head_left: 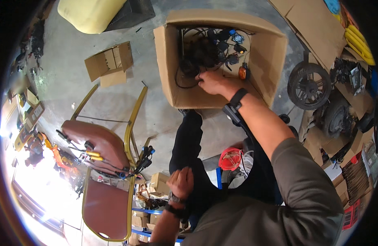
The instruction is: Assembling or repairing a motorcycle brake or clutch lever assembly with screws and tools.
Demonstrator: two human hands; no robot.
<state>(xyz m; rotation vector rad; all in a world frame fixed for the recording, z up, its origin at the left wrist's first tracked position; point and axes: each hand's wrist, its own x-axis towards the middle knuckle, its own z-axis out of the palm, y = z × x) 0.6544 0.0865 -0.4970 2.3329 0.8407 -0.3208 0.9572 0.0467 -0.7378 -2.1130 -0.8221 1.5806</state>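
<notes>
My right hand (213, 82) reaches over the near wall of a large open cardboard box (269, 53). Its fingers are pinched together beside a dark rounded part (190, 67); what they hold, if anything, is hidden. A black cable (178, 80) curves down along the box's left inner side. Farther in lie tangled black wires and parts, a blue coiled cable (237, 38) and a small orange turn-signal light (243, 71). My left hand (181, 182) rests on my dark-trousered thigh, its fingers curled in with nothing visible in them.
At left stands a chair with a brown seat (97, 139) and gold frame, cables and connectors lying on it. A small open carton (111, 65) sits on the floor. Black wheels (310, 85) and cardboard crowd the right. A red coil (230, 159) lies near my legs.
</notes>
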